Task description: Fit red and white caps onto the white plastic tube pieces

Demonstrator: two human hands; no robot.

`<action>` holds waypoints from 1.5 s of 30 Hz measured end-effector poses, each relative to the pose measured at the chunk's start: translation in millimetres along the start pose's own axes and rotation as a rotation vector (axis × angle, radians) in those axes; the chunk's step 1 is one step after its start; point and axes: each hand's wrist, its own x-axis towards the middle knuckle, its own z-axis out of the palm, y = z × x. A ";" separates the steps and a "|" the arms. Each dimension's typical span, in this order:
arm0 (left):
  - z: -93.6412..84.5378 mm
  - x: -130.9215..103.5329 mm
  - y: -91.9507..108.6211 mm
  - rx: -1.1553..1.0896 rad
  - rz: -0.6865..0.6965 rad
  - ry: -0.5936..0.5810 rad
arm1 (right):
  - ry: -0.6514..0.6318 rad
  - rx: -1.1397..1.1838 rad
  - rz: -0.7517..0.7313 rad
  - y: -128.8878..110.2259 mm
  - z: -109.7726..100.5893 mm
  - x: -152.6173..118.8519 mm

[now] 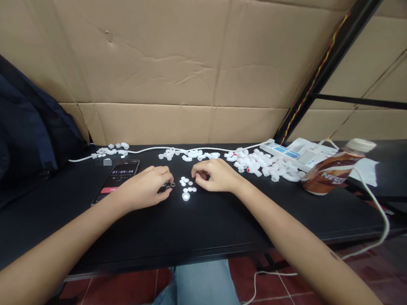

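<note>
Two-handed and seemingly unfinished, with discs [190,189] loose on the table [206,228] between left hand [153,187], fingers narrowly parted at dark rings [173,185], and right hand [219,175], fingertips close, any grip unclear, finished share undeterminable, heap [257,161] at right unsorted.

Head-worn view, forward and down
</note>
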 end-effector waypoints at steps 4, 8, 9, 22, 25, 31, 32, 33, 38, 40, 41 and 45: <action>1.5 0.5 -2.9 0.075 -0.013 -0.046 | 0.002 -0.065 0.043 6.5 -2.1 0.6; 6.3 1.2 -3.0 0.023 -0.031 -0.054 | 0.020 -0.088 0.060 14.5 -2.7 0.9; 7.0 1.3 -2.5 -0.004 -0.033 -0.052 | 0.030 -0.098 0.068 16.5 -3.3 0.8; 17.4 2.1 20.3 -0.323 0.180 0.072 | 0.104 -0.197 0.185 36.2 -9.4 -0.9; 17.9 1.7 17.8 -0.294 0.181 0.056 | 0.107 -0.197 0.189 35.9 -10.2 -0.8; 13.8 0.7 17.1 -0.268 0.172 0.051 | 0.106 -0.218 0.240 38.3 -14.7 -1.6; 13.7 0.7 17.1 -0.264 0.168 0.047 | 0.105 -0.223 0.247 38.9 -15.1 -1.7; 13.8 0.7 17.0 -0.260 0.164 0.041 | 0.106 -0.227 0.252 39.3 -15.3 -1.7; 14.3 0.8 17.2 -0.242 0.149 0.026 | 0.104 -0.257 0.269 42.4 -14.3 -1.6; 14.5 0.6 17.4 -0.236 0.136 0.035 | 0.096 -0.278 0.286 44.7 -13.9 -1.6; 14.7 0.5 17.3 -0.233 0.132 0.038 | 0.092 -0.289 0.294 46.0 -13.8 -1.7; 16.4 0.5 16.1 -0.216 0.147 0.027 | 0.093 -0.341 0.324 52.1 -14.1 -2.8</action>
